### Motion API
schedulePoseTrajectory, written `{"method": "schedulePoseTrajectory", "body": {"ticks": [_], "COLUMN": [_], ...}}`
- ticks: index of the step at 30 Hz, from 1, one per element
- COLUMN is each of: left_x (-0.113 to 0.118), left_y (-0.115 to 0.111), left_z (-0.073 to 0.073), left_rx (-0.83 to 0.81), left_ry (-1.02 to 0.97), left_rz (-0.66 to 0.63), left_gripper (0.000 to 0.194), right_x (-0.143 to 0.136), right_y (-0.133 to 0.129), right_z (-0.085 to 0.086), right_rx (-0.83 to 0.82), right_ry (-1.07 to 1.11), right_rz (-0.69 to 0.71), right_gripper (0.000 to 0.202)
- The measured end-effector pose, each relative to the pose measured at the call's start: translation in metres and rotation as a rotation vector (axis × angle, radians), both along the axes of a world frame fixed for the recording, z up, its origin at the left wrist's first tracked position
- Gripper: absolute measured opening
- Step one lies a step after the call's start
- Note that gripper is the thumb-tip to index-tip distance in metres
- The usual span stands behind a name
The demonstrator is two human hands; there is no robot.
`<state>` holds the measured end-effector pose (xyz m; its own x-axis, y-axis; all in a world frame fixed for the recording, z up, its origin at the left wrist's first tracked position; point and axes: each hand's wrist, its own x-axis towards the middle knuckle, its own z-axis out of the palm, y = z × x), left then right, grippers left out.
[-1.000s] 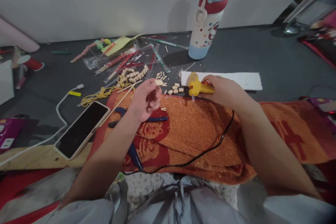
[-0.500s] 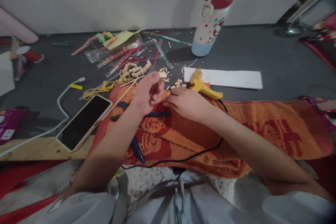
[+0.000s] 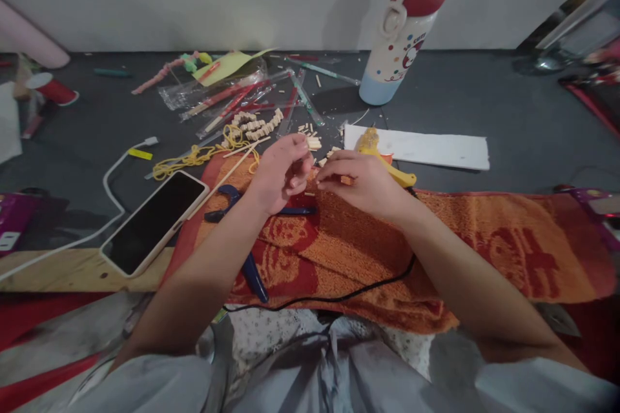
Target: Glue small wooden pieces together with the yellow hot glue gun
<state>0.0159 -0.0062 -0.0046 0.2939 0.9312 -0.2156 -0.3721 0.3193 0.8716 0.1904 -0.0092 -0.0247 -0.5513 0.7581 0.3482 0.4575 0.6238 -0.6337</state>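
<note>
My left hand (image 3: 283, 174) is raised over the towel with its fingers curled. At its fingertips is a small cluster of short wooden stick pieces (image 3: 314, 142), pinched between thumb and finger. Facing it, my right hand (image 3: 361, 182) has thumb and fingertips drawn together; whatever is between them is too small to make out. A short stick piece (image 3: 310, 193) lies on the orange towel (image 3: 358, 258) below the hands. Blue-handled pliers (image 3: 252, 274) rest on the towel, partly covered by my left forearm. More cut pieces (image 3: 333, 151) lie just beyond my hands.
A yellow glue gun (image 3: 400, 175) sits by my right hand against a white strip (image 3: 445, 148). Behind stands a water bottle (image 3: 387, 58). Left are a phone (image 3: 155, 222), yellow cord (image 3: 188, 160), joined wooden pieces (image 3: 264, 127) and wrapped sticks (image 3: 232, 103).
My right hand has lifted slightly and moved right, off the short stick piece on the towel. My left hand has shifted a little right with the wooden pieces.
</note>
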Motion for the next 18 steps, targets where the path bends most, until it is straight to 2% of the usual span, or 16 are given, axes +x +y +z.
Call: {"method": "schedulePoseTrajectory", "body": {"ticks": [9,14,18], "left_x": [0.002,0.005,0.006], "left_y": [-0.002,-0.004,-0.006], "left_z": [-0.004,-0.003,-0.002], "left_rx": [0.044,0.040,0.044], "left_ry": [0.091,0.134,0.152], "left_rz": [-0.038,-0.043,-0.053], "left_gripper": [0.022,0.026,0.027], "right_x": [0.008,0.005,0.004], "right_y": [-0.006,-0.008,-0.008], "right_z": [0.019,0.015,0.010], "right_rx": [0.122,0.230,0.345], "right_ry": [0.280,0.246,0.229], "right_rz": [-0.250,-0.312,-0.272], "right_gripper": [0.017,0.017,0.019]}}
